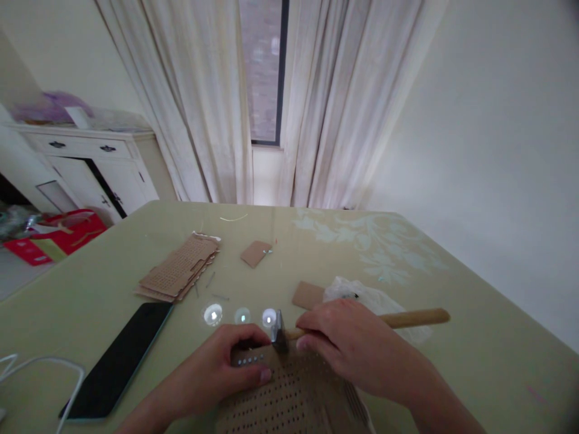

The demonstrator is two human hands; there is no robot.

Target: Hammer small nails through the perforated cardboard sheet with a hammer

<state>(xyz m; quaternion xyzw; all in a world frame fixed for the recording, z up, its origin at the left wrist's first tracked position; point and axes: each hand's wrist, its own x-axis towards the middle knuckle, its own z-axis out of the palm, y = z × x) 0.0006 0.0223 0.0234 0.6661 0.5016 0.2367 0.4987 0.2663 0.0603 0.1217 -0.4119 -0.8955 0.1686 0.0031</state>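
Hammer (344,325) gripped over perforated cardboard (294,398) on a green table (474,337).

Right hand (357,346) has its fingers curled tight around the wooden handle close behind the metal head, which sits just left of the knuckles and rests at the cardboard's far edge; the rest of the handle juts out to the right past the hand. Left hand (230,364) lies flat just left of the head, fingers pressed down on the sheet, thumb alongside a row of small pale studs. Beyond the grip: three bright round spots, a white plastic bag (375,298), small cardboard scraps. Further left lie a cardboard stack (178,274) and a dark phone (120,355).
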